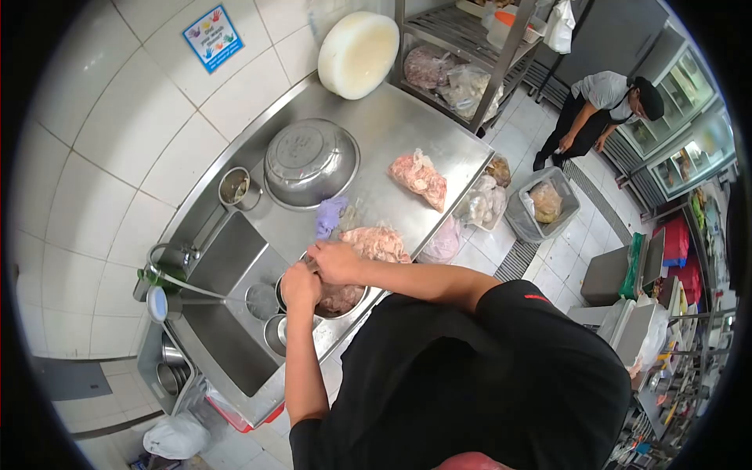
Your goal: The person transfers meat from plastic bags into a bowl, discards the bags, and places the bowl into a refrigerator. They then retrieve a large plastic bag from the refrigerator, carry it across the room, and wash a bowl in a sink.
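My left hand (301, 287) and my right hand (334, 262) are close together at the far rim of a metal bowl. The fingers of both are curled closed, and what they grip is hidden. Raw meat (341, 299) lies in the bowl, partly covered by my forearms. Just beyond my right hand sits a clear bag of pale pink raw meat (379, 244). A crumpled purple glove or cloth (330, 216) lies beside it. Farther right on the steel counter is another bag of meat (420, 180).
A sink (235, 333) with a strainer (261, 301) is at my left. An upturned metal basin (312, 163), a metal pot (239, 189) and a round white board (358, 55) stand beyond. On the floor at right is a grey tub (544, 204); another person (599, 110) bends near it.
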Demonstrator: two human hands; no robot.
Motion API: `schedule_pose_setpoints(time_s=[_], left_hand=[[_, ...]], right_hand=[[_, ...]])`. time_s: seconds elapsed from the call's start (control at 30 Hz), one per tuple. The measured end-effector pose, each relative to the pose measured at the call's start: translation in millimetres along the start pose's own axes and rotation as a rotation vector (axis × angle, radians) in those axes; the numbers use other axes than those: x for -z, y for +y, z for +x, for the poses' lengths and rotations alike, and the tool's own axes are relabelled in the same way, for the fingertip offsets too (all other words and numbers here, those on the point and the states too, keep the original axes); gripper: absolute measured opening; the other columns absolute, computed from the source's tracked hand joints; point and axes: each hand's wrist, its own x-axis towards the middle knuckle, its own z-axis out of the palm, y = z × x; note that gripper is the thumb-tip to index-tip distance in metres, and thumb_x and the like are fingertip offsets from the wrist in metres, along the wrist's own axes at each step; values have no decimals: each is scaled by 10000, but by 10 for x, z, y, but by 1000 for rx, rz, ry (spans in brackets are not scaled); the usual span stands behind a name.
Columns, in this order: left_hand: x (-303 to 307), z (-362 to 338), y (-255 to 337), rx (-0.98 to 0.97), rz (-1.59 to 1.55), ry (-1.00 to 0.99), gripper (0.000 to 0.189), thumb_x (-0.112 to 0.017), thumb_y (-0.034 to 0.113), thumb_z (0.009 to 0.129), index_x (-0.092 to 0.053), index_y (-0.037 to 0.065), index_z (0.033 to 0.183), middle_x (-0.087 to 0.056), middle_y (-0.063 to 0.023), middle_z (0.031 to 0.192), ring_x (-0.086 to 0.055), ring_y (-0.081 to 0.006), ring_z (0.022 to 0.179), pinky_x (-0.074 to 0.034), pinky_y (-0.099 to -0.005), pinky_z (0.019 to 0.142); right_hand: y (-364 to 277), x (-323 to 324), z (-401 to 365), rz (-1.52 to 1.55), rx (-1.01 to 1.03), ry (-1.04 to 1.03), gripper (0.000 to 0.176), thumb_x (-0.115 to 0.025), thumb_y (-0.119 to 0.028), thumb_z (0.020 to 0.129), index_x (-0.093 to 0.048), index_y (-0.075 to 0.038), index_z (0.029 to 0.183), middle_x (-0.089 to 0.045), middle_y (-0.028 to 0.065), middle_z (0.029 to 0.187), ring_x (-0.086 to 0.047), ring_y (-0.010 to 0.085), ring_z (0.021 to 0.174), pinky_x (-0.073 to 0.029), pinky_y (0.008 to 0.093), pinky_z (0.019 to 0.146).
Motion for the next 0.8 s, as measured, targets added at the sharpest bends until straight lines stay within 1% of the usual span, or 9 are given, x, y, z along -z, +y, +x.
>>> schedule_pose_setpoints(time_s=[0.03, 0.1, 0.17, 0.23, 0.3, 0.37, 0.53, 0.7, 0.8], left_hand=[[1, 1, -56, 38, 26, 48, 235, -564, 136, 806, -698, -34, 896, -682, -291, 916, -671, -445, 880, -528, -510, 816], [-11, -40, -401, 111, 29, 148, 178, -610, 133, 791, -698, -16, 834, -687, -278, 887, -680, -430, 858, -535, -510, 781], [92, 24, -736, 126, 7, 206, 161, -640, 145, 785, -696, -5, 799, -690, -269, 872, -683, -422, 850, -536, -511, 762], [212, -31, -852, 145, -68, 261, 209, -687, 190, 763, -697, -6, 836, -682, -244, 812, -666, -435, 788, -520, -502, 711], [284, 80, -760, 162, -40, 175, 235, -717, 215, 734, -673, -7, 799, -664, -231, 758, -653, -431, 766, -508, -501, 693], [-164, 236, -914, -219, -29, 364, 115, -628, 125, 770, -646, 29, 830, -664, -222, 824, -640, -426, 806, -494, -515, 724], [-30, 67, -552, -18, -263, 375, 141, -524, -10, 743, -628, 21, 833, -654, -229, 808, -645, -410, 808, -501, -470, 720], [-511, 43, -724, 28, -798, 511, 228, -434, -72, 695, -627, -1, 793, -647, -164, 717, -643, -267, 712, -493, -358, 693], [-631, 6, -561, -15, -868, 499, 197, -451, -66, 686, -620, -2, 764, -654, -129, 715, -619, -210, 700, -485, -330, 684]], right_hand=[[89, 79, 28, -7, -2, 10, 367, -636, -252, 807, -599, -72, 1125, -649, 170, 1052, -645, 343, 1010, -509, 486, 841], [255, 215, 63, 13, -321, -144, 361, -629, -222, 807, -631, -58, 1129, -679, 208, 1012, -654, 358, 1008, -507, 506, 848], [673, 765, -36, -92, -300, -165, 278, -584, -144, 824, -671, -46, 1069, -694, 227, 954, -665, 357, 1005, -510, 500, 853], [1224, 675, 13, 35, -236, 16, 251, -562, -119, 838, -701, -47, 1034, -693, 217, 951, -670, 334, 1002, -517, 471, 863], [900, 852, 66, 55, -131, -21, 324, -578, -144, 843, -667, -55, 1141, -685, 197, 1018, -653, 348, 1001, -509, 461, 886], [579, 712, 130, 255, -5, -79, 369, -606, -185, 852, -638, -46, 1193, -669, 211, 1071, -636, 366, 1040, -502, 456, 912], [127, -252, 57, 526, 162, -190, 596, -642, -301, 885, -469, -58, 1401, -531, 221, 1334, -550, 405, 1197, -471, 486, 963], [50, -501, -264, 297, -47, -298, 754, -657, -333, 887, -288, -85, 1496, -436, 263, 1411, -462, 443, 1285, -407, 478, 1059], [349, -832, -165, 373, -90, -8, 689, -647, -323, 877, -377, -44, 1447, -486, 274, 1365, -505, 424, 1245, -427, 463, 1034]])
